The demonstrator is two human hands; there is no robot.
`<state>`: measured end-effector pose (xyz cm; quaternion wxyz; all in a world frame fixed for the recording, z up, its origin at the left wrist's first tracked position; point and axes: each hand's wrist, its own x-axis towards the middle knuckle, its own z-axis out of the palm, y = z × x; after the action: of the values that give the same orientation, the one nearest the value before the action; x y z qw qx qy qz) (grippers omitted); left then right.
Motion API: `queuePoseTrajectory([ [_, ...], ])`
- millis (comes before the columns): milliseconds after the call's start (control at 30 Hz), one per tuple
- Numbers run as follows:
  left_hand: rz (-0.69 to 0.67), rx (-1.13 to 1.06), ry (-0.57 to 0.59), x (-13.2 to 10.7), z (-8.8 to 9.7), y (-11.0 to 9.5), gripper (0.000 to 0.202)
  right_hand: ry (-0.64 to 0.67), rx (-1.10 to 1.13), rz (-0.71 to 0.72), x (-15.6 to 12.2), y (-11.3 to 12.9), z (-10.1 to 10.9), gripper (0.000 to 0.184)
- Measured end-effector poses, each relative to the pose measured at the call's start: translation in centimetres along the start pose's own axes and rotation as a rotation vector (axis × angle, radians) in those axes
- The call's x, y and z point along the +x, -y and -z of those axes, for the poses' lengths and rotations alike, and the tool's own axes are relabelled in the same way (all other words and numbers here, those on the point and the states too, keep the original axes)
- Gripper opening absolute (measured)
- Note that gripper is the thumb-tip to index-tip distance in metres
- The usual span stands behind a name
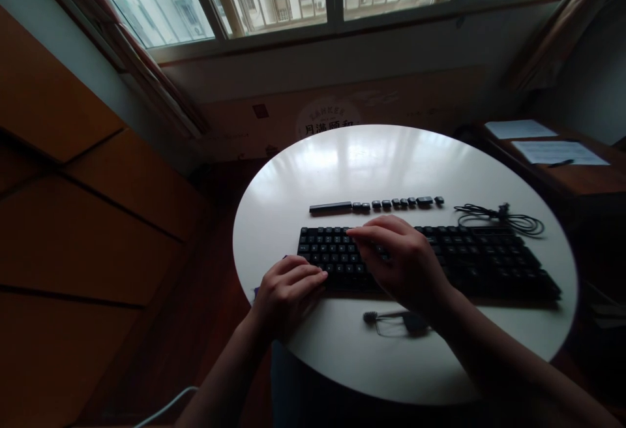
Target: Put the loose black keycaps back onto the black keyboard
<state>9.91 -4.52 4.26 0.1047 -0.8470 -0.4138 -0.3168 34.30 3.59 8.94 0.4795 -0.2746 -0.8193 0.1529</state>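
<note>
A black keyboard (482, 258) lies across the white round table. My left hand (288, 288) rests at its lower left corner, fingers stretched loosely over the edge and the thumb hidden. A small bit of purple material (256, 291) peeks out beside that hand. Over the keyboard's middle left is my right hand (396, 248), its fingers pressed together and pointing at the upper key rows. Whatever those fingers may hold is hidden. Behind the keyboard runs a row of loose black keycaps (386, 204), with a long spacebar (330, 208) at its left end.
A coiled black cable (508, 219) sits at the keyboard's back right. In front of the keyboard are a small black brush (370, 317) and a thin wire tool (386, 335), partly behind my right forearm. Papers (560, 152) and a pen (561, 163) lie on a wooden desk at right.
</note>
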Motion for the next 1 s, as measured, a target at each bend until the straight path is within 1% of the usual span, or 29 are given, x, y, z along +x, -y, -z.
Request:
queuePoseTrajectory([
  [200, 0.021, 0.024, -0.021, -0.1, 0.0, -0.1, 0.022, -0.008, -0.016, -0.028, 0.2, -0.2, -0.2, 0.019],
  [367, 0.026, 0.041, 0.034, 0.1, 0.0, -0.1, 0.026, -0.015, -0.024, -0.055, 0.3, 0.2, 0.0, 0.022],
  [500, -0.005, 0.021, 0.045, 0.2, 0.0, -0.1, 0.021, -0.013, -0.011, -0.057, 0.3, 0.2, 0.2, 0.02],
  [633, 0.027, -0.025, 0.05, 0.0, -0.1, 0.2, 0.023, 0.002, -0.009, -0.063, 0.2, 0.0, 0.1, 0.02],
  [733, 0.05, -0.014, 0.037, -0.3, -0.1, 0.5, 0.022, 0.026, -0.026, -0.084, 0.0, -0.1, 0.0, 0.02],
  [800, 0.067, 0.007, 0.029, -0.6, -0.2, 0.8, 0.022, 0.076, -0.07, -0.101, 0.2, -0.2, 0.0, 0.019],
  [867, 0.081, 0.013, 0.044, -0.9, -0.4, 1.1, 0.023, 0.169, -0.151, -0.099, 0.9, -0.5, 0.1, 0.018],
  [933, 0.084, 0.003, 0.057, -1.0, -0.5, 1.3, 0.022, 0.286, -0.241, -0.074, 2.5, -1.2, 0.1, 0.018],
  [1000, 0.079, -0.009, 0.047, -1.1, -0.6, 1.5, 0.019, 0.391, -0.311, -0.058, 4.7, -2.4, -0.3, 0.02],
])
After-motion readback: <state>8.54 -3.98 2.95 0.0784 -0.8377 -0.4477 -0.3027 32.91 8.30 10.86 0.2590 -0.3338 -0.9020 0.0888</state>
